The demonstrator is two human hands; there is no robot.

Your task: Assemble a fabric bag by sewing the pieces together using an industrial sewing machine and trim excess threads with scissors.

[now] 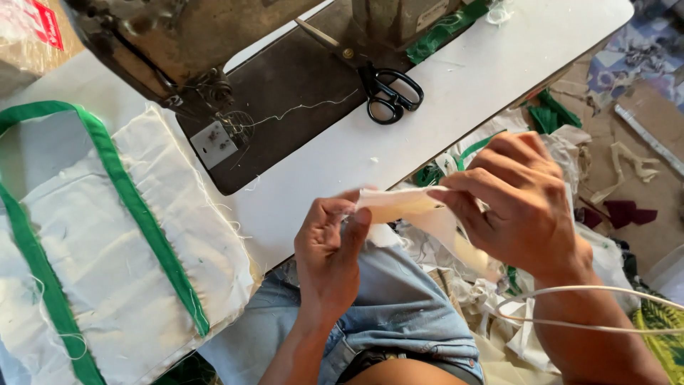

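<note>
Head view, looking down: both hands work a small strip of cream cloth held in the air just off the front edge of the bench, above the lap in faded blue denim. The left hand pinches one end of the strip between thumb and fingertips; its grip is narrow and closed on the fabric. The right hand pinches the other end, fingers curled over, grip likewise closed on the strip. The cloth is thin, soft and folded flat, with a loose tail hanging below the right hand.

The bench has a smooth white top. Set into it, beyond the hands, is a dark, worn sewing machine with a matt bed plate and a stray white thread lying across it. Black-handled scissors lie on that bed, well apart from the hands. To the left of the hands, on the bench, lies a white woven bag panel with frayed edges and green ribbon handles stitched in long straight bands. Right of the bench, scraps of white and green cloth are heaped on the floor. A white cord crosses the right forearm.
</note>
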